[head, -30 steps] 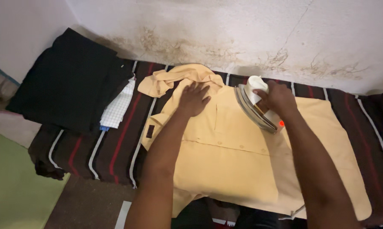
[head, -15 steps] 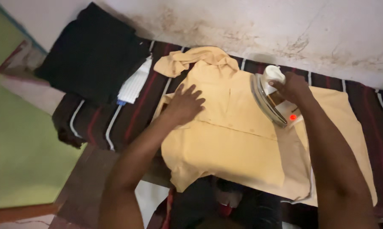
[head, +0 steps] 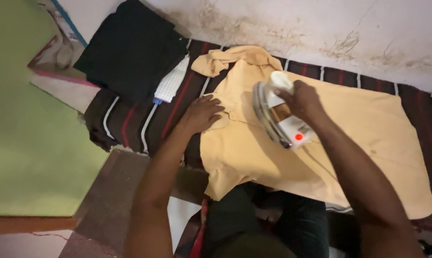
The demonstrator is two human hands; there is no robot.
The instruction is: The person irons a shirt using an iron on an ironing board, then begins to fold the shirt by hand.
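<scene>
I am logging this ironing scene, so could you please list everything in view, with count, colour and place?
shirt: one, pale yellow, spread flat across the striped cloth.
iron: one, white with a red light lit, tilted on its edge over the shirt.
striped cloth: one, dark with red and white stripes, under the shirt.
black clothes: one folded stack, upper left on the striped cloth.
checked cloth: one, white, beside the black clothes.
wall: white, stained, behind.
floor: green, left.
left hand: flat on the shirt's edge.
right hand: grip closed on the iron's handle.
</scene>
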